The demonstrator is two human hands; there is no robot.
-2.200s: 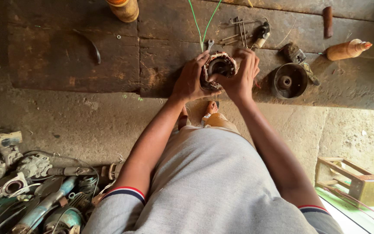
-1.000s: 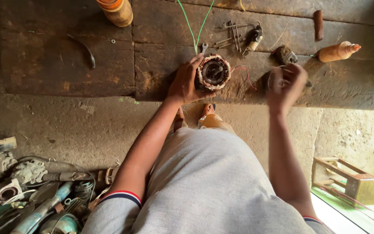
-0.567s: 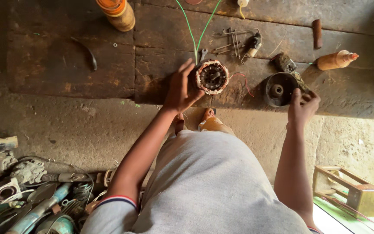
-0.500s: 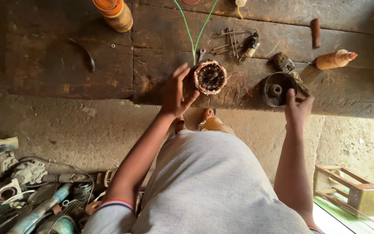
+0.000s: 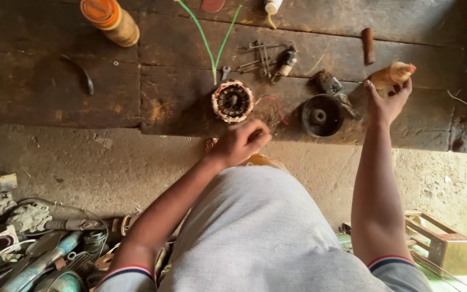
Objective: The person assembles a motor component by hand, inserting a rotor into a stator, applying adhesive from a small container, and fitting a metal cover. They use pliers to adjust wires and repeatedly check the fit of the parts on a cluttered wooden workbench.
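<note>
Far left on the concrete floor, a heap of worn power-tool bodies and cables [image 5: 22,238]. On the dark, scarred wooden workbench [image 5: 60,97] above it, an orange-capped tan bottle [image 5: 110,20] lies on its side and a curved black strip [image 5: 82,73] sits alone on the boards. Two green wires [image 5: 212,38] run down to the round motor stator with copper windings [image 5: 232,100], which stands free at the front of the bench, a thin red lead trailing off its right side. The left hand [image 5: 239,143] hovers just below it, fingers curled loosely inward, gripping nothing that can be made out and not touching the stator. Behind the stator, loose metal pins and a small spanner [image 5: 263,54]. To the right, a black round end cap with a centre bore [image 5: 320,114], then small dark fittings [image 5: 328,82] and a short rusty brown cylinder [image 5: 368,46]. The right hand [image 5: 387,103] reaches out to the tan cone-shaped wooden tool with a reddish tip [image 5: 391,74], fingers closing about its thick end; whether the grasp is complete cannot be told. Judgement: best taken by the thick end, with the forearm kept high to pass over the end cap and fittings. The bench is oil-stained and cracked; right of the person, a small wooden frame with a metal block [image 5: 444,249] stands on the floor.
</note>
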